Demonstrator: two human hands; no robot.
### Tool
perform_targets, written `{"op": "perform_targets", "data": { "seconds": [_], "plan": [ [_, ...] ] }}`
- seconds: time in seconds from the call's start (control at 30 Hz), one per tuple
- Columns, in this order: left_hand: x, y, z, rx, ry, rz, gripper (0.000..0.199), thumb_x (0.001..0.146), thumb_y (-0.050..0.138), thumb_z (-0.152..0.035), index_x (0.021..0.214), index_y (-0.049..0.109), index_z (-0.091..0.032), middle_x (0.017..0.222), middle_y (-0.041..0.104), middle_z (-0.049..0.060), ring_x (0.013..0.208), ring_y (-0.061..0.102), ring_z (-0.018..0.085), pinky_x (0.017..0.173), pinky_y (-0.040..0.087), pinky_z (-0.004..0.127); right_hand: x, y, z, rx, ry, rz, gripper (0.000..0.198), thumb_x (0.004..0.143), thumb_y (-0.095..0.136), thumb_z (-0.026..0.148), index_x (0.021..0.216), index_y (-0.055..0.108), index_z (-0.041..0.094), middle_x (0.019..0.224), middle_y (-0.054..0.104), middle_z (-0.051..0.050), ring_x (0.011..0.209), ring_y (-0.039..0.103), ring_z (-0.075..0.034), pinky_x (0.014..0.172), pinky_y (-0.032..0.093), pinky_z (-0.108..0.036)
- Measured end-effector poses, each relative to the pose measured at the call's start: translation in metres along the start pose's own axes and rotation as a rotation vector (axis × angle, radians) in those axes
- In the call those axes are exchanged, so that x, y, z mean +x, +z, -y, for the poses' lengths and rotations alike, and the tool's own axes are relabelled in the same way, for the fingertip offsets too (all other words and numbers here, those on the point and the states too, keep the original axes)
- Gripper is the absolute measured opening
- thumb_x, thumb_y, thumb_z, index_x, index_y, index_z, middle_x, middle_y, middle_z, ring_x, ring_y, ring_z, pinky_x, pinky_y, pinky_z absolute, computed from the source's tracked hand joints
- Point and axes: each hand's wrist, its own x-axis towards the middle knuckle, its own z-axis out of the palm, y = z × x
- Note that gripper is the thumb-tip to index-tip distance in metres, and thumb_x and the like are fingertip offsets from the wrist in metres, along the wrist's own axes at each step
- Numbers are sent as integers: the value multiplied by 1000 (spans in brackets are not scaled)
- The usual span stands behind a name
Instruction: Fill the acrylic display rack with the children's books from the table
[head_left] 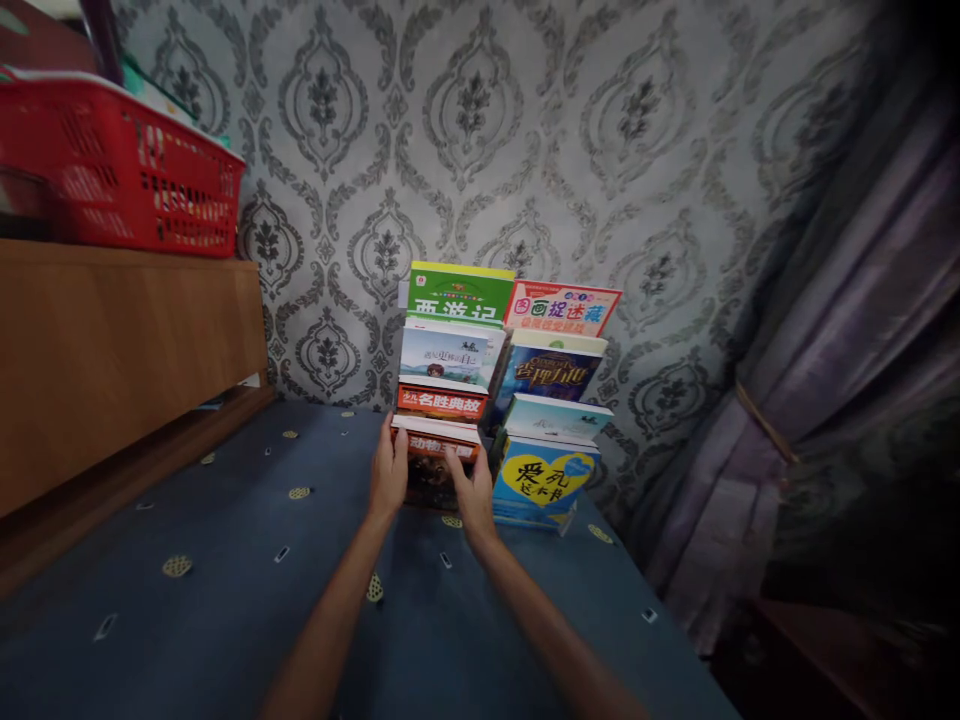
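In the head view, my left hand point(388, 470) and my right hand point(473, 490) grip the two sides of a dark book point(429, 487) with an orange title band. It stands upright at the front of the left row. Behind it rise a red book point(441, 402), a pale blue-and-white book point(445, 357) and a green book point(462, 287) in steps. To the right is a second row: a blue book with a yellow heart point(546, 480), a light teal book point(559, 416), a dark blue book point(553, 371) and a pink book point(564, 307). Whatever supports the rows is mostly hidden.
The books stand on a dark blue patterned cloth point(225, 580) against a grey patterned wall point(472, 120). At left, a red plastic basket point(124, 165) sits on a wooden cabinet point(127, 350). A tied curtain point(750, 460) hangs at right.
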Motion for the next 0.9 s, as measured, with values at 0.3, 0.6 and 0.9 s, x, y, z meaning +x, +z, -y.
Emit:
{"op": "perform_targets", "data": {
  "seconds": [0.3,0.6,0.9],
  "plan": [
    [7,-3,-1,-51,30,43,60,98,39,-55,145,46,-18,148,52,14,139,46,25,118,32,43,15,5,6,111,67,32,79,73,74,57,137,52,17,127,67,-13,116,64,-29,105,47,-45],
    [12,1,1,-54,27,40,61,99,38,-56,145,45,-17,150,50,14,140,45,24,119,31,41,17,1,1,71,83,48,76,71,75,57,131,58,14,122,70,-14,112,66,-30,102,49,-47],
    [11,-1,1,-9,-11,45,64,98,39,-57,149,39,-19,155,43,14,145,38,24,121,26,43,16,2,2,138,36,53,71,77,72,54,134,55,16,125,69,-13,117,63,-29,106,46,-47]
  ]
}}
